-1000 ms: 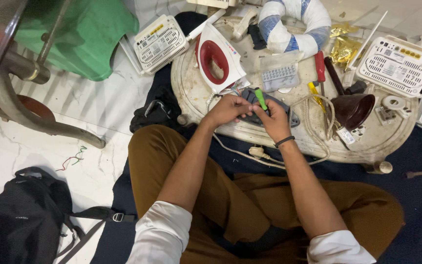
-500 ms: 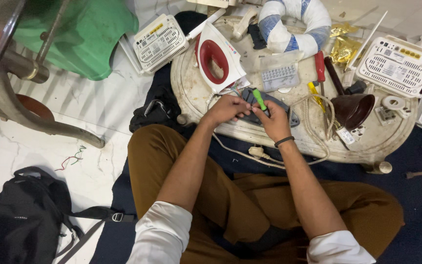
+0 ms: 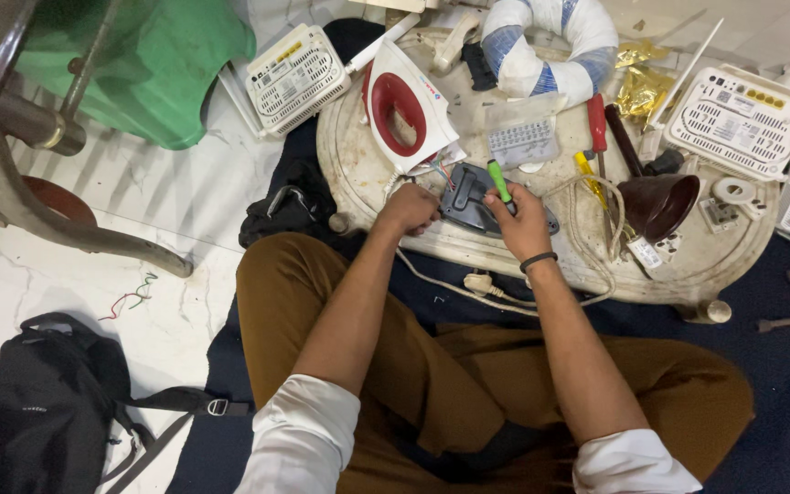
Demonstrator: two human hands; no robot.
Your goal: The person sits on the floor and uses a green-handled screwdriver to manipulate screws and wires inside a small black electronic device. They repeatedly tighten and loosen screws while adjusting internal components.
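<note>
1. The person sat cross-legged on the floor at the 6 o'clock edge of a low round worktop (image 3: 358,174). A dark grey iron soleplate (image 3: 477,203) lay flat on the worktop between the two hands, right in front of the body.
2. The right hand (image 3: 518,220) was closed round a green-handled screwdriver (image 3: 500,180), pinching it upright-tilted, handle toward 12 o'clock, tip down on the soleplate. This hand rested on the plate's 3 o'clock side.
3. The left hand (image 3: 409,209) was curled into a loose fist at the plate's 9 o'clock edge, touching it; what the fingers pinched could not be told, though thin coloured wires (image 3: 439,171) ran nearby.
4. The soleplate's long axis ran roughly 10 to 4 o'clock. Both hands touched it; the right lay further over it.
5. The white-and-red iron shell (image 3: 409,108) stood at 11 o'clock from the plate, just beside it.
6. A brown funnel-shaped part (image 3: 658,203) lay at 3 o'clock, well apart.
</note>
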